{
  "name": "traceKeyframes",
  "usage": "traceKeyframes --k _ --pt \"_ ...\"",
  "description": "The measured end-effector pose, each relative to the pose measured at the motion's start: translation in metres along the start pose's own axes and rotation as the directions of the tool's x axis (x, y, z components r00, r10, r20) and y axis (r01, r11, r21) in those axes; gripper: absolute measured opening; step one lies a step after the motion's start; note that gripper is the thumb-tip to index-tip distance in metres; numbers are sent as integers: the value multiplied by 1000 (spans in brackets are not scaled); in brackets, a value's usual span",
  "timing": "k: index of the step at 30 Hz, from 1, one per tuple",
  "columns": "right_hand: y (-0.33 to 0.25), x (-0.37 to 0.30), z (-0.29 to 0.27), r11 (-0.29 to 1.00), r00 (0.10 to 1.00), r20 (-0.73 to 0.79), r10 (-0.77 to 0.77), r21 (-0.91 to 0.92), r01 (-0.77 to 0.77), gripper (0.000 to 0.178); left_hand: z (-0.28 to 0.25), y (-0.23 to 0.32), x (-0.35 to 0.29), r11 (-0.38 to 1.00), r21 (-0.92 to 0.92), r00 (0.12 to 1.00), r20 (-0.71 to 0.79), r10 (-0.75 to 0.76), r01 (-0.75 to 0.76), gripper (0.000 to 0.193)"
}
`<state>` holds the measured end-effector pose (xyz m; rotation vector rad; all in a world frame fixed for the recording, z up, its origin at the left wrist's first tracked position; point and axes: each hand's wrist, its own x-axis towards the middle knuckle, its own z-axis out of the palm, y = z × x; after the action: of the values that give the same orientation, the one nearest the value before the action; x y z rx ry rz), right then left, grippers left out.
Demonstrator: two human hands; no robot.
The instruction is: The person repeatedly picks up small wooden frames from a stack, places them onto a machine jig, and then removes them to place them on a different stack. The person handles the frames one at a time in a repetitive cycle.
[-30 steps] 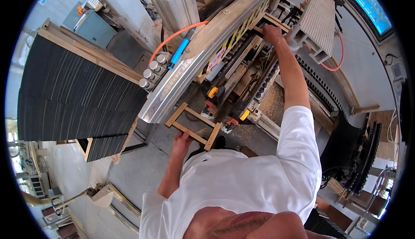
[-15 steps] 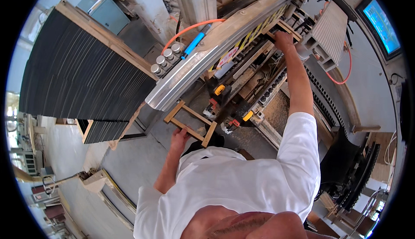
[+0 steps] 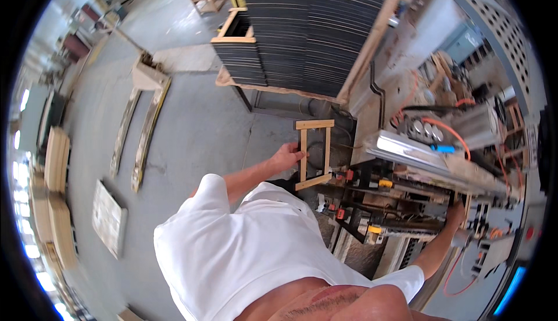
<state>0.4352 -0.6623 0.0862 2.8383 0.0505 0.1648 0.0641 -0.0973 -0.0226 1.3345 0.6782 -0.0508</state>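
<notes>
My left hand [image 3: 288,157] is closed on one side of a small rectangular wooden frame [image 3: 315,124], with pale edges and dark faces. It is held out between the machine and a tall stack of black-faced frames [image 3: 314,36]. Over to the right, my right hand [image 3: 455,213] reaches into the far end of the machine [image 3: 401,205]. Its fingers are curled at a second wooden frame [image 3: 467,206] lying there, with the fingertips partly hidden. Orange-red and yellow clamp parts [image 3: 375,229] sit at the machine's near end.
A pallet jack [image 3: 152,80] stands on the grey floor at left, near a pale flat board [image 3: 108,219]. Long wooden pieces [image 3: 57,158] are piled at the left edge. A metal beam [image 3: 407,146] runs along the machine, with a blue pen-like tool [image 3: 443,148] on it.
My view has swung left, bringing the stack to the middle. My left hand still holds its frame, now turned toward the stack. My right hand stays at the machine's far end.
</notes>
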Motion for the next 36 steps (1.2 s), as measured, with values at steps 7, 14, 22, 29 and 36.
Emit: traceKeyframes --k 7,14,22,29,36 --pt "2 -16 -19 983 983 65 172 -78 -166 22 -112 68 -17 913 -120 910 -202 361 -389 23" --pt "-38 -64 -77 868 852 -338 400 438 -235 29 -292 161 -14 827 -156 755 -523 395 -541 29" --pt "-276 -217 -174 485 787 -467 403 838 249 15 -475 264 95 847 -220 827 -433 360 -483 34" --pt "-438 -290 -124 193 997 -21 70 981 7 12 -508 269 223 929 55 871 -330 363 -366 38" --pt "-520 -339 -61 438 943 271 -196 884 -163 21 -448 280 247 684 642 742 -259 618 -345 45"
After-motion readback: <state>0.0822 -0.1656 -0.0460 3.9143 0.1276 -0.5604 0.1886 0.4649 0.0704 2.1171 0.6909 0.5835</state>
